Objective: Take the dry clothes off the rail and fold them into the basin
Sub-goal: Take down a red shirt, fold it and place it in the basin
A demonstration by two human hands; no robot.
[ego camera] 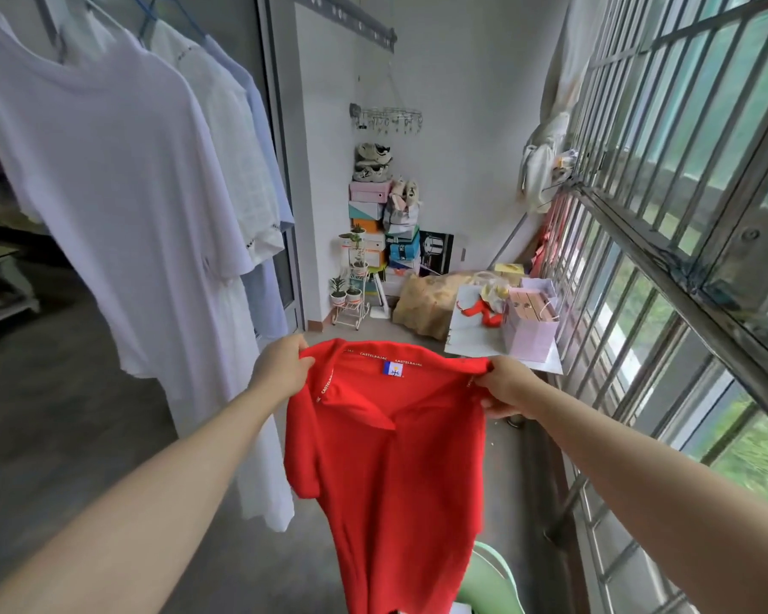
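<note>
A red polo shirt (386,471) hangs spread out in front of me, collar up, label showing. My left hand (280,367) pinches its left shoulder and my right hand (506,385) pinches its right shoulder. Several white and pale blue garments (120,183) hang on hangers along the rail at the upper left. A pale green basin (491,578) peeks out at the bottom, partly hidden behind the shirt's hem.
A barred window (666,259) runs along the right. A white low table (471,334) holds a pink paper bag (530,325). Stacked shoe boxes (373,223), shoes and a small plant stand (351,294) fill the far corner. Bare concrete floor lies beneath.
</note>
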